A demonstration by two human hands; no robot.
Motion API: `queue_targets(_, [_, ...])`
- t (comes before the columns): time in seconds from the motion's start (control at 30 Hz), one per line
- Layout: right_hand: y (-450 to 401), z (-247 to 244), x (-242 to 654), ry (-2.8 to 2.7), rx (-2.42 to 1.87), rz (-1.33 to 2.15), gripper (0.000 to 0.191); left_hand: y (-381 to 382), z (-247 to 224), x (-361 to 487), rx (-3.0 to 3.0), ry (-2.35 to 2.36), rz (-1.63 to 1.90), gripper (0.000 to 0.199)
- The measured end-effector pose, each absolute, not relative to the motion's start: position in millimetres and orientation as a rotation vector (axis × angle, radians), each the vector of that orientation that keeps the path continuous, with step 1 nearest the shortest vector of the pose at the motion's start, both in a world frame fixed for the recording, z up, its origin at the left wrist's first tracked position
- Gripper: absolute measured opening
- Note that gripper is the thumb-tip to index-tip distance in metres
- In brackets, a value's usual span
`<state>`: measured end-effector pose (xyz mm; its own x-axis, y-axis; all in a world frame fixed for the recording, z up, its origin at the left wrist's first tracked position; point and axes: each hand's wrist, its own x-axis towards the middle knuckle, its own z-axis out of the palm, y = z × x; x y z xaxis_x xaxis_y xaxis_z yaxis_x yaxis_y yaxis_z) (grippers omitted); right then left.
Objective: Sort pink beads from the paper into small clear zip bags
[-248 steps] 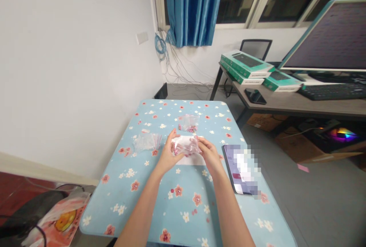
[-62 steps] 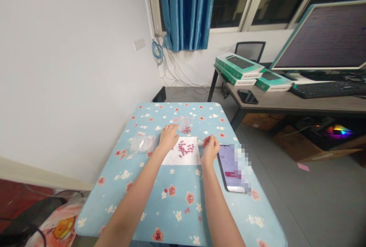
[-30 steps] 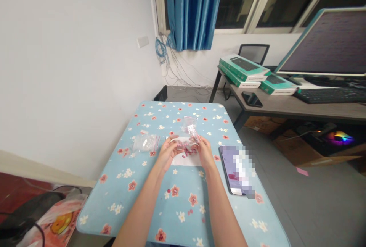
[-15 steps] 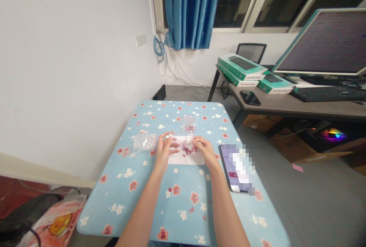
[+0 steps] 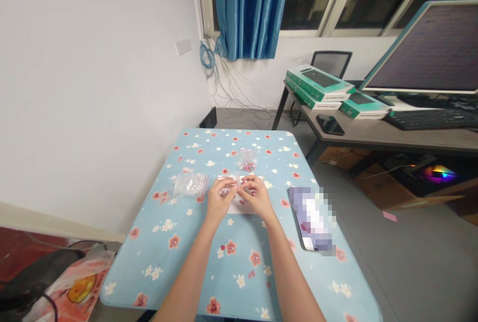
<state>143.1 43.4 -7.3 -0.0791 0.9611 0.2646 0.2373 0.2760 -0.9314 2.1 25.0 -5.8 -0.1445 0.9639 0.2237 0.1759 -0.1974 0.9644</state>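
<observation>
Both bare forearms reach in over a square-cornered-but-rounded table with a light-blue floral cover (image 5: 186,272); above its middle the left hand (image 5: 221,201) pinches a small clear plastic bag (image 5: 238,180) between thumb and fingers, and the right hand (image 5: 257,200) pinches the same bag from the other side, the fingertips nearly meeting; the bag's outline is largely hidden by the fingers. Under the hands lies a white sheet of paper (image 5: 241,208) with small pink beads (image 5: 242,202) on it, partly covered from view; to the right, well apart from the right hand, a large dark-edged smartphone (image 5: 303,222) lies face up, its screen partly blurred; left of the left hand rests a clear plastic bag with a pink-red strip (image 5: 189,184); just beyond the paper lies another clear bag holding pink-red beads (image 5: 248,161). Farther off, at right, a grey-brown desk (image 5: 358,130) bears green-and-white keyboard boxes (image 5: 317,83), a black phone (image 5: 330,124), a black keyboard (image 5: 429,118) and a monitor (image 5: 429,53); behind hangs a shiny blue curtain (image 5: 250,11).
</observation>
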Motion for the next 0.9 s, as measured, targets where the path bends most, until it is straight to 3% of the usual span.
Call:
queue_targets(0.33, [40,-6,141,-1.676,-1.165,0.794,0.019,28,-9,2,1.224,1.327,1.377,0.025])
queue_targets(0.6, [38,-2,140,-1.622,-1.153,0.735,0.020,26,-9,-1,1.443,1.459,1.373,0.018])
queue_targets(0.9, [30,0,128,-1.643,-1.211,0.336,0.015,22,2,9,1.756,1.682,1.434,0.010])
